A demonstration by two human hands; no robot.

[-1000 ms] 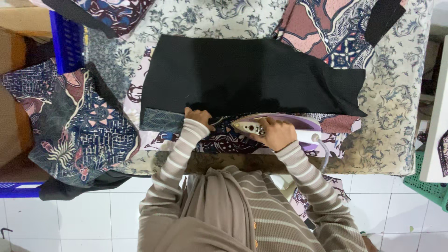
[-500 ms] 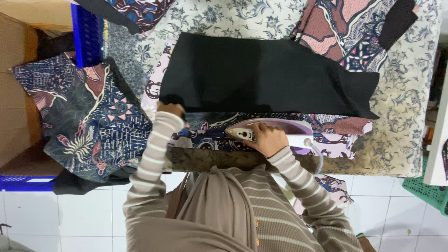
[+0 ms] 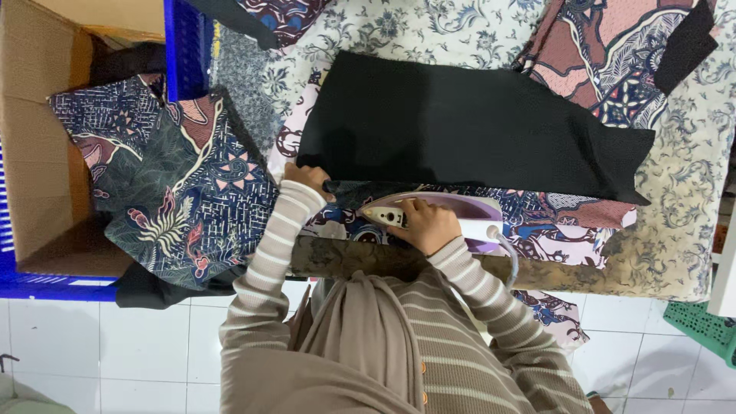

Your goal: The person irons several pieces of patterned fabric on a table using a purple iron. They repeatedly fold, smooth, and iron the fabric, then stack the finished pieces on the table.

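Cardboard box (image 3: 34, 130) at left sits in a blue plastic crate (image 3: 184, 46), patterned dark batik cloth (image 3: 176, 184) spilling from it onto the board. Green plastic basket (image 3: 701, 326) at lower right, contents not visible. Right hand (image 3: 429, 225) wraps the handle of a purple-and-white steam iron (image 3: 452, 218), resting on a batik fabric strip (image 3: 537, 215) at the board's near edge. Left hand (image 3: 307, 178) pinches the corner of a black fabric panel (image 3: 468, 126) lying just beyond the iron. Floral-covered ironing board (image 3: 675, 230); white tiled floor (image 3: 115, 345).
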